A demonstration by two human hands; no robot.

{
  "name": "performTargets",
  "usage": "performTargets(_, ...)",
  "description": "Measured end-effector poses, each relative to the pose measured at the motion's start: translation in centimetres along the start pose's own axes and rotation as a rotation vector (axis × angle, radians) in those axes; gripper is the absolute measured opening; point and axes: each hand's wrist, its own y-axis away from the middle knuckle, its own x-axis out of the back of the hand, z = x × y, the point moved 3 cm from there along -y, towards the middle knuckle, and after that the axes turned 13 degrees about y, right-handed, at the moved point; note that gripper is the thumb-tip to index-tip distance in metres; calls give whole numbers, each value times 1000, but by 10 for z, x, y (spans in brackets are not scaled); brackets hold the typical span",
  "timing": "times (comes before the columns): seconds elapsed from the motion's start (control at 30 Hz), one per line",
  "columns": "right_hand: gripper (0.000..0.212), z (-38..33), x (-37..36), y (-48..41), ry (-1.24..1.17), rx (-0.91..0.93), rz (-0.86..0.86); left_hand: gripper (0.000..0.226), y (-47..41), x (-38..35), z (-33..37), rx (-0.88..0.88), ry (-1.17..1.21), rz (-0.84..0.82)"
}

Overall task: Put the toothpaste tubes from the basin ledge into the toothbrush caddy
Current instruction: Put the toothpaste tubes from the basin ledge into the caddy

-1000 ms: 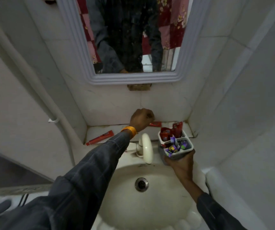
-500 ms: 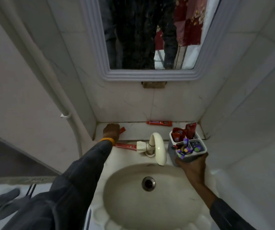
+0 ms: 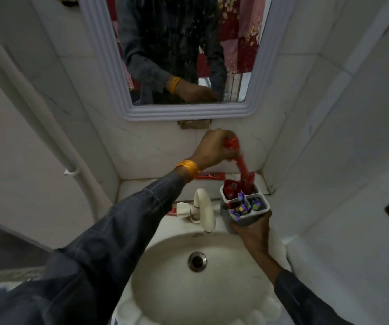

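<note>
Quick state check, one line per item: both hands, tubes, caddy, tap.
left hand: closed on a red tube, above caddy
held tube: near upright, lower end entering rear compartment
right hand: gripping caddy base
caddy: upright, compartments partly filled
ledge tube: lying flat by the wall
tap: no water running

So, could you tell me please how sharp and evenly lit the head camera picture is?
Head view: dim, flat indoor light with no harsh glare; the red toothpaste tube in the left hand is smeared by motion blur; the caddy held by the right hand is fairly crisp; wide-angle distortion bends the wall pipe and the mirror frame.
</note>
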Motion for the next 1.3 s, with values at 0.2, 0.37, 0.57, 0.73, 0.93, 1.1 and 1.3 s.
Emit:
performTargets(0.2, 108, 6, 1, -3, 18, 14, -9, 17, -12, -60, 9, -34, -240, -90)
performTargets(0.37, 106, 8, 1, -6, 9, -4, -18, 16, -3, -87, -15, 3, -445, -179)
performTargets(0.57, 108, 16, 1, -4, 5, -12, -34, 12, 0, -64, -39, 54, -285, -90)
performTargets(0.73, 105, 12, 0, -2, 7, -14, -34, 15, 36, -4, -92, 265, -254, 64)
performTargets(0.93, 110, 8, 1, 0, -5, 21, -48, 26, 130, 12, -168, 680, -571, -316)
performTargets(1.1, 110, -3, 0, 4, -27, 22, -45, 40, 152, -14, -182, 626, -692, -349)
performTargets(1.3, 105, 5, 1, 3, 10, 8, -36, 44, 153, -20, -179, 547, -805, -411)
